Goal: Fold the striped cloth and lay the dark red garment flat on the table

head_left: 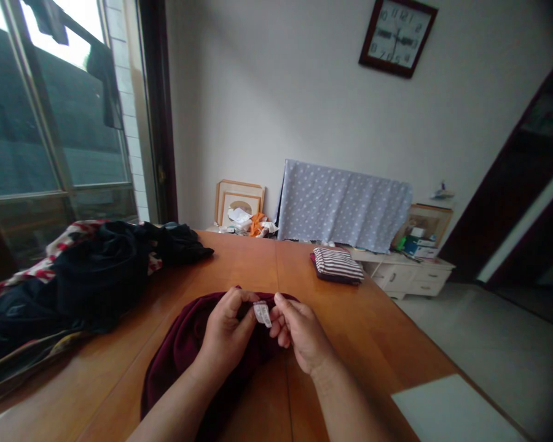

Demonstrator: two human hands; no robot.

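Note:
A dark maroon garment (179,350) lies crumpled on the wooden table (350,331) in front of me. My left hand (225,331) is closed on the garment's fabric near its top edge. My right hand (299,331) pinches the fabric beside it. Between the two hands stands a small white label (262,313) sewn to the garment, held up by both sets of fingers.
A heap of dark and red-patterned clothes (74,276) covers the table's left side. A folded striped garment (337,265) lies at the far right. A white sheet (451,408) sits at the near right corner. Beyond are a dotted cloth cover (343,205), picture frames and a low white cabinet (405,273).

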